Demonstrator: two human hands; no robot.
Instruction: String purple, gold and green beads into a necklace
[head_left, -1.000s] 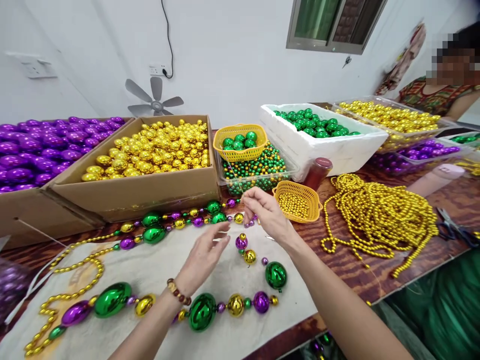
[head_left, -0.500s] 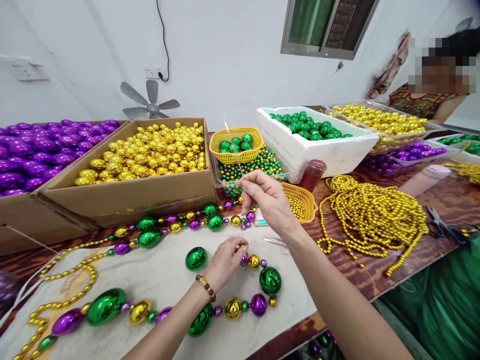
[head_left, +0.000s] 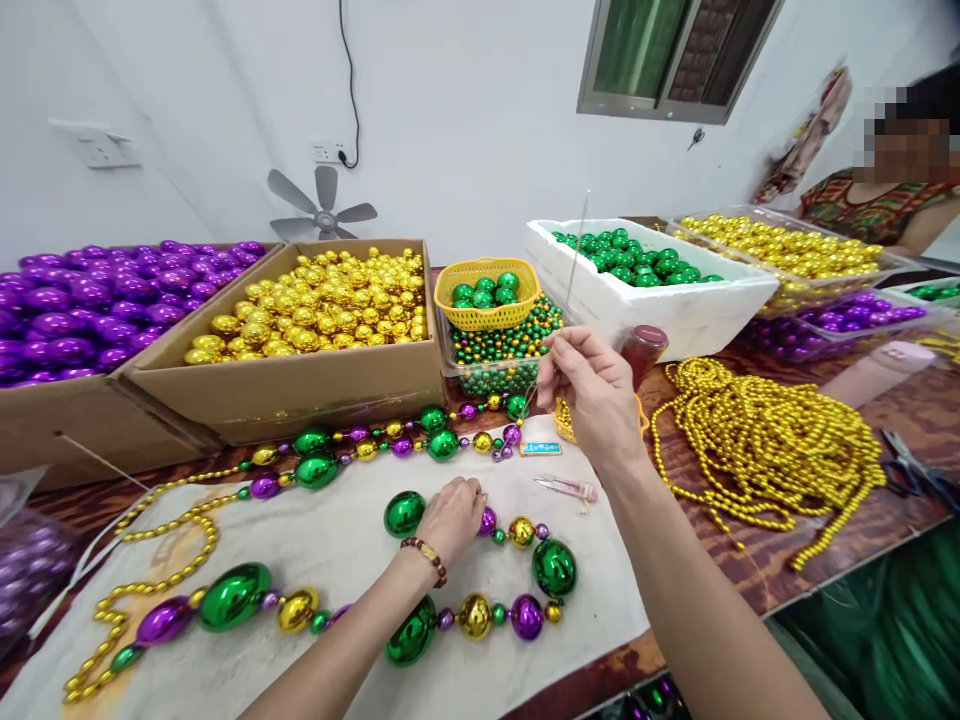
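My right hand (head_left: 589, 385) is raised, its fingertips pinched on a long thin needle (head_left: 577, 250) that points up. A fine thread trails below these fingers. On the white cloth (head_left: 600, 600), my left hand (head_left: 452, 515) has its fingers curled down, and what they grip is hidden. It lies between a large green bead (head_left: 405, 514) and a small purple bead (head_left: 487, 520). That purple bead belongs to a curved strand of green, gold and purple beads (head_left: 526, 616), which passes below my left forearm. A finished-looking bead strand (head_left: 316, 468) runs across the cloth's far side.
Cardboard boxes hold purple beads (head_left: 97, 300) and gold beads (head_left: 322, 300). A yellow basket (head_left: 487, 318) sits on a clear tub, left of a white foam box (head_left: 592, 305). Small snips (head_left: 570, 488), gold bead chains (head_left: 765, 460) and scissors (head_left: 904, 465) lie rightward. Another person sits far right.
My right hand has moved right with the needle, which now stands more upright. My left hand stays low on the cloth by the strand. The whole view has shifted slightly.
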